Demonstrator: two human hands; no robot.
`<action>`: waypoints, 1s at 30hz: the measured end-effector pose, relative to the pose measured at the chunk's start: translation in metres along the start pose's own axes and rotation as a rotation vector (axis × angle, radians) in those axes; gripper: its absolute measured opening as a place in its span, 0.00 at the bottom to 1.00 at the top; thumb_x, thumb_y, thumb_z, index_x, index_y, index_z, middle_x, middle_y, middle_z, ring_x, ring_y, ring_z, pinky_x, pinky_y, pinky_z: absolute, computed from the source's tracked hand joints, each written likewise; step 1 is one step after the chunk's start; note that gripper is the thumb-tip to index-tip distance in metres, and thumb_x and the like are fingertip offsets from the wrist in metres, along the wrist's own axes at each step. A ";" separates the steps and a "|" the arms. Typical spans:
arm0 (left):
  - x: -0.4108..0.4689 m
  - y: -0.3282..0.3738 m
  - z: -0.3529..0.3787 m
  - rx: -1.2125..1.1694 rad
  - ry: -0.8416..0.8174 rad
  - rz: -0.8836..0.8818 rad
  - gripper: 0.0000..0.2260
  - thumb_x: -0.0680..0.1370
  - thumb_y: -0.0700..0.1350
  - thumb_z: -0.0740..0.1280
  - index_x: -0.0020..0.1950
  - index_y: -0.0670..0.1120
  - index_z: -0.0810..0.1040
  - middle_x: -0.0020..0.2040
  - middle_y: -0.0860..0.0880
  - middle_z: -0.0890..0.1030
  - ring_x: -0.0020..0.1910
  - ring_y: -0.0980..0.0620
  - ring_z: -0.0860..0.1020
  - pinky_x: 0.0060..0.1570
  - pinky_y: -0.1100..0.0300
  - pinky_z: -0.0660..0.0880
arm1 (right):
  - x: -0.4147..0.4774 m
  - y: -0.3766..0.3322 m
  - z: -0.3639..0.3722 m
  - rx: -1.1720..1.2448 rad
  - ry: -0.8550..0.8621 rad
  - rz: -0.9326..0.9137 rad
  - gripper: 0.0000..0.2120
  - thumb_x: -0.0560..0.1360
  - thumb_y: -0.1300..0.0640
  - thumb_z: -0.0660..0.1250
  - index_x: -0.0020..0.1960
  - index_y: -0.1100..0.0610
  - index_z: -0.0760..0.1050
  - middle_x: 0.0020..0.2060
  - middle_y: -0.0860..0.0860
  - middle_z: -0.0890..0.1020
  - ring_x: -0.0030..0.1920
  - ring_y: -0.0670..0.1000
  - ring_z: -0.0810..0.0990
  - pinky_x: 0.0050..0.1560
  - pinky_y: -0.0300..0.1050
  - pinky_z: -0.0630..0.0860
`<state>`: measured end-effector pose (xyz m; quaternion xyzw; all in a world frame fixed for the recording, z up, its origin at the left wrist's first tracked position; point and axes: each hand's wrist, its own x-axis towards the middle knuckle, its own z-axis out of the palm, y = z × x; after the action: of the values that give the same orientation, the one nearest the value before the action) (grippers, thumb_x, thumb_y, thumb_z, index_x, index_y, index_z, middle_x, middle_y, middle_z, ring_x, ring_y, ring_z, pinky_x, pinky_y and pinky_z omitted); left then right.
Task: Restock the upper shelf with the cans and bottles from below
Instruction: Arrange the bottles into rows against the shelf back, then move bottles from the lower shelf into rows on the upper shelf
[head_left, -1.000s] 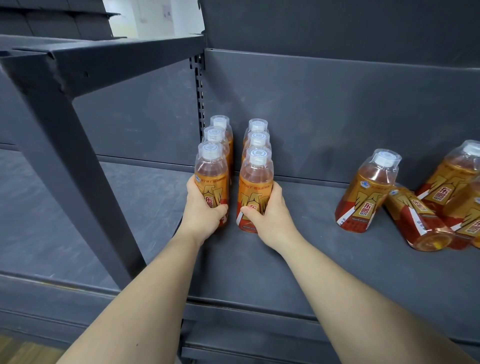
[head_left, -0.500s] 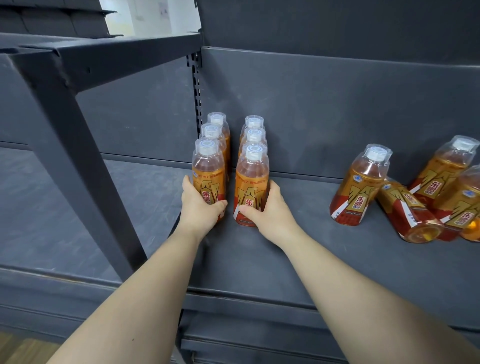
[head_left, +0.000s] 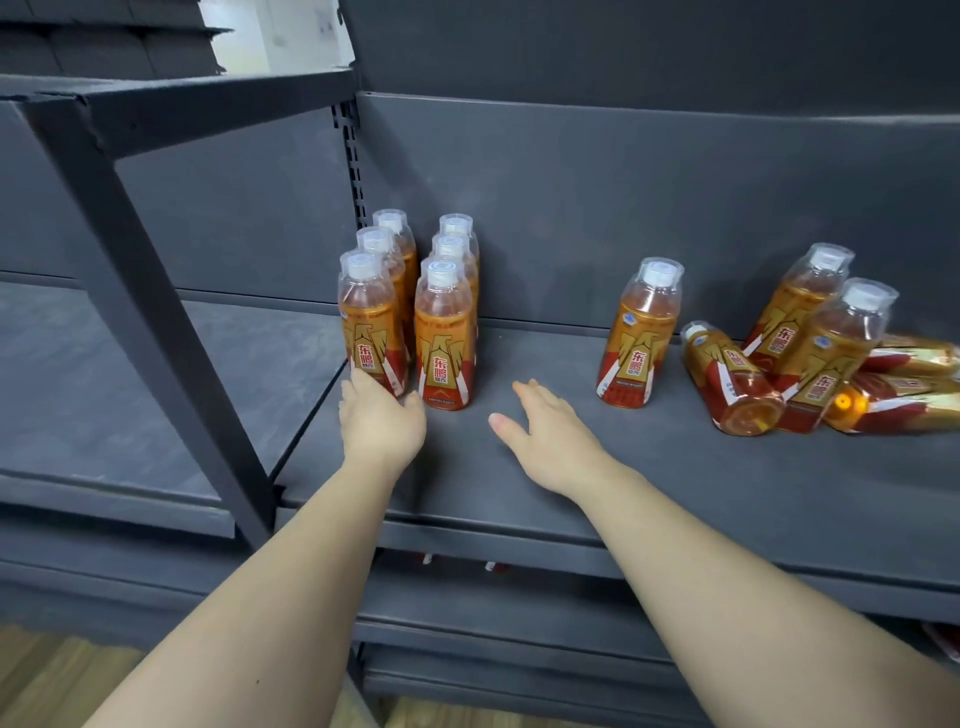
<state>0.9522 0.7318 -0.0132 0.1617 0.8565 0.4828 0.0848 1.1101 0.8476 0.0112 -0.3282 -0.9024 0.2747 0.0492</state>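
Observation:
Several orange drink bottles with white caps stand in two neat rows at the left end of the grey shelf (head_left: 571, 478); the front two are the left one (head_left: 370, 322) and the right one (head_left: 444, 338). My left hand (head_left: 382, 421) is open just in front of the left front bottle, fingertips at its base. My right hand (head_left: 550, 441) hovers open over the bare shelf, to the right of the rows and apart from them. A single bottle (head_left: 641, 332) stands upright further right.
At the far right a jumble of the same bottles (head_left: 810, 364) leans and lies on the shelf. A slanted grey shelf bracket (head_left: 130, 291) crosses the left side. A lower shelf (head_left: 493, 592) sits below, with bits of red showing under the edge.
Both hands have let go of the two front bottles and pulled back. My right hand has drifted right and the view has widened toward the loose bottles.

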 end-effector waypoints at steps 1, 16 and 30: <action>-0.010 0.002 0.003 0.035 -0.019 0.008 0.32 0.71 0.55 0.67 0.74 0.52 0.63 0.69 0.48 0.73 0.67 0.41 0.73 0.64 0.39 0.74 | -0.006 0.005 -0.003 -0.004 -0.006 0.004 0.32 0.82 0.39 0.55 0.82 0.50 0.51 0.81 0.49 0.51 0.81 0.52 0.50 0.78 0.53 0.54; -0.146 0.079 0.085 0.434 -0.208 0.352 0.29 0.82 0.51 0.62 0.79 0.41 0.56 0.79 0.42 0.60 0.78 0.41 0.57 0.76 0.46 0.56 | -0.098 0.110 -0.072 -0.190 0.037 0.095 0.32 0.83 0.37 0.52 0.82 0.51 0.50 0.81 0.53 0.51 0.81 0.55 0.47 0.79 0.55 0.47; -0.206 0.123 0.149 0.713 -0.350 0.604 0.31 0.82 0.58 0.59 0.80 0.46 0.53 0.81 0.43 0.54 0.79 0.39 0.52 0.77 0.42 0.52 | -0.136 0.183 -0.116 -0.291 0.068 0.157 0.34 0.82 0.35 0.48 0.82 0.50 0.47 0.81 0.54 0.48 0.81 0.57 0.46 0.79 0.58 0.45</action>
<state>1.2137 0.8367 0.0124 0.5001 0.8561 0.1285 0.0230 1.3502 0.9332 0.0249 -0.4106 -0.9021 0.1327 0.0097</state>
